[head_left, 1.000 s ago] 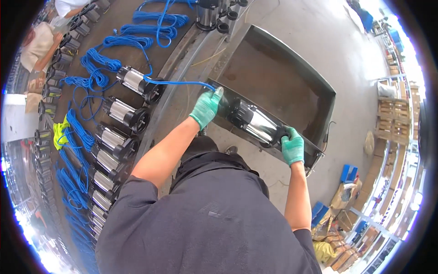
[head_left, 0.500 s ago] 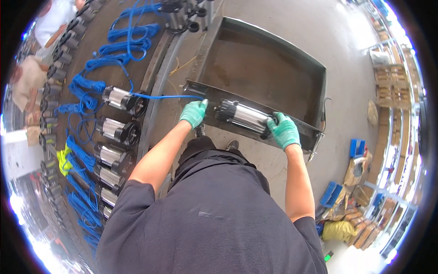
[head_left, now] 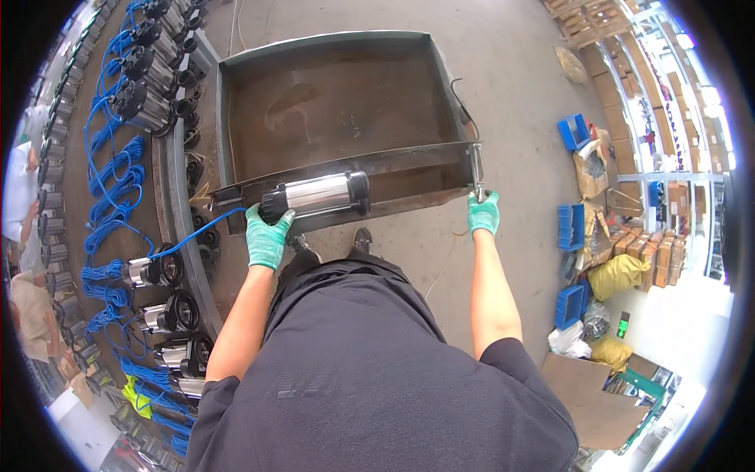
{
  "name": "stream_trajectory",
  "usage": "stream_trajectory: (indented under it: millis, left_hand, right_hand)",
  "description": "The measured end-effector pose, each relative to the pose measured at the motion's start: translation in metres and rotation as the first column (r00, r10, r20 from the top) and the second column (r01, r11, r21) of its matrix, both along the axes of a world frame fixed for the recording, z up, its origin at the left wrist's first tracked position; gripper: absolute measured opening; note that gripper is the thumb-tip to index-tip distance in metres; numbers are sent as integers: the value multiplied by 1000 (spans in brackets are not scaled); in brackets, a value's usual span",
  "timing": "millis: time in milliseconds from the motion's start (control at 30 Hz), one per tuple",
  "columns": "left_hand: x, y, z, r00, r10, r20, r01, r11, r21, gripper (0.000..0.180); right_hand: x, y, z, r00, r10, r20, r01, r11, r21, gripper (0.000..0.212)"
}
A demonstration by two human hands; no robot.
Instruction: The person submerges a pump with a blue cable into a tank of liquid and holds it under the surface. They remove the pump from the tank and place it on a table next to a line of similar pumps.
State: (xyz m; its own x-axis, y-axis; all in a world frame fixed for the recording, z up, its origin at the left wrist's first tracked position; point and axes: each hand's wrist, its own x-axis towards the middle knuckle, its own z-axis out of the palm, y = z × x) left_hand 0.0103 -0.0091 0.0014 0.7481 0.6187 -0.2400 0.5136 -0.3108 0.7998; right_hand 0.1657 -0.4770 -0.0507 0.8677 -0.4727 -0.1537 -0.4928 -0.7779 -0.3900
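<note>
A silver cylindrical pump (head_left: 318,194) with black ends lies along the narrow front section of a metal tank (head_left: 330,35). Its blue cable (head_left: 197,236) runs left from the black end toward the bench. My left hand (head_left: 267,237), in a green glove, is closed around that black left end beside the cable. At the tank's front right corner, my gloved right hand (head_left: 483,214) grips the lower end of a small upright metal fitting (head_left: 476,177). The fingers partly hide where it is held.
Shallow brownish liquid appears to cover the tank's bottom. A bench on the left bears several similar pumps (head_left: 145,106) and coils of blue cable (head_left: 118,177). On the right stand blue bins (head_left: 572,226), cartons and shelving. A dark hose (head_left: 464,106) hangs over the tank's right edge.
My right hand has left the pump's right end and moved to the fitting at the tank's corner. My left hand has shifted from near the cable onto the pump. The view has turned right.
</note>
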Motion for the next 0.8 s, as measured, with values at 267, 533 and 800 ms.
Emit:
stream_trajectory:
  millis: [267, 533, 800]
  left_hand:
    - [1, 3, -13, 1000, 21, 23, -21, 1000, 20, 69]
    - [4, 2, 3, 999, -18, -31, 21, 997, 79, 63]
    - [6, 5, 6, 994, -31, -104, 39, 996, 77, 66]
  right_hand:
    - [31, 17, -31, 931, -341, 127, 117, 612, 782, 25]
    - [5, 61, 53, 981, -74, 180, -163, 193, 968, 17]
    - [-14, 129, 48, 907, 401, 129, -245, 255, 935, 16]
